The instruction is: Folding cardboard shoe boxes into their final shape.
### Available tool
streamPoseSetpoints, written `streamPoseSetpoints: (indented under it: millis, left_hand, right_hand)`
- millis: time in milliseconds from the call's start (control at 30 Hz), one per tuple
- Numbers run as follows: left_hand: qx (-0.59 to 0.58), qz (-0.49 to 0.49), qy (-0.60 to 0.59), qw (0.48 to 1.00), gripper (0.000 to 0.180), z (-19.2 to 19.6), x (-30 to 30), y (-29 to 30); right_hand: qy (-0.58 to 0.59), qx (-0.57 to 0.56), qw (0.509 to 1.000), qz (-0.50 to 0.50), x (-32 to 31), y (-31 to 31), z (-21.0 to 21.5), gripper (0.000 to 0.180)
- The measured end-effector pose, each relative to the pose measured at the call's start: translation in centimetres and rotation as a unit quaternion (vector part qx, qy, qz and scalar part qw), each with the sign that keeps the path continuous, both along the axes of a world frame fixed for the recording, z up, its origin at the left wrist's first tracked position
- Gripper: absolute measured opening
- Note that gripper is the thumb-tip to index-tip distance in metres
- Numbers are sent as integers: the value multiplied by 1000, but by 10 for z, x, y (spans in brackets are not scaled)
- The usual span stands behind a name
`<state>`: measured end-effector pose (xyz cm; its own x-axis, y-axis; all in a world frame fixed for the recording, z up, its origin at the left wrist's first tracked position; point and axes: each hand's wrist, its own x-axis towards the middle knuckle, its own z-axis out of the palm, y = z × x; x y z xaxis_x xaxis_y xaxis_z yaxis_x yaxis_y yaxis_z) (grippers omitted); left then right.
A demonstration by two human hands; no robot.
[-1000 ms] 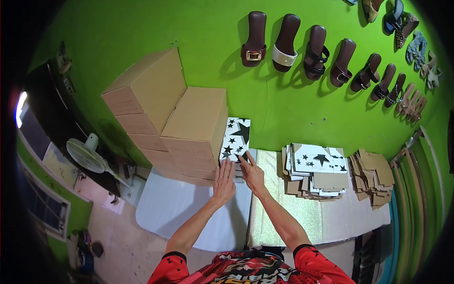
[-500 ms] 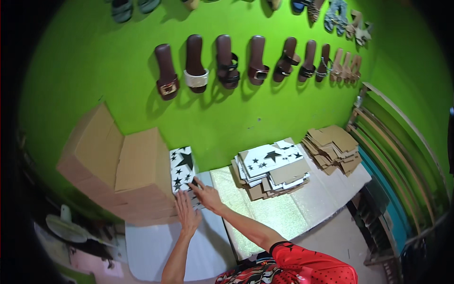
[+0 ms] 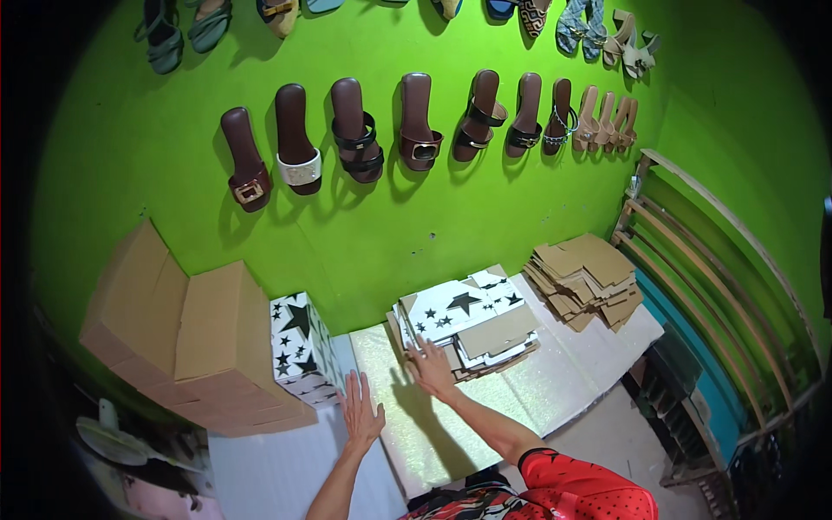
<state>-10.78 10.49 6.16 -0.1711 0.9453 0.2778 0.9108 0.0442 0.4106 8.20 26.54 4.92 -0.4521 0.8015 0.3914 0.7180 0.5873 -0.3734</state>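
Right hand (image 3: 431,370) moved from starry box (image 3: 302,351), contents unclear, to flattened cartons (image 3: 471,322).

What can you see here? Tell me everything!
shoes: many, mixed colours, on wall
walls: two, green, back, right
brown boxes: several, brown, left
starry boxes: count unclear, black, white, beside brown boxes
starry cardboard pile: one, white, black, brown, centre
plain cardboard pile: one, brown, right
tables: apparently two, pale, underneath
fan: one, white, lower left
rack: one, brown, far right
panel: one, teal, beside rack
shirt: one, red, bottom
left hand: one, near starry boxes
right hand: one, at starry cardboard pile
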Motion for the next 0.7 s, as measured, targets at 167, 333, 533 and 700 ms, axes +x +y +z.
streamPoseSetpoints:
  millis: [167,333,533,700]
  left_hand:
    - [-43,-41,14,998,101,-4,63,58]
    - [-87,-66,3,994,98,-30,113,116]
    - [-159,-42,-25,986,99,-34,154,176]
    - [-193,-26,28,980,95,-37,164,193]
  right_hand:
    - [-30,-47,996,-64,96,76,-14,64]
    - [-60,-36,995,-67,148,140,-8,68]
    - [-53,-68,995,-39,176,202,1,80]
    - [-54,-51,997,-8,175,233,2,92]
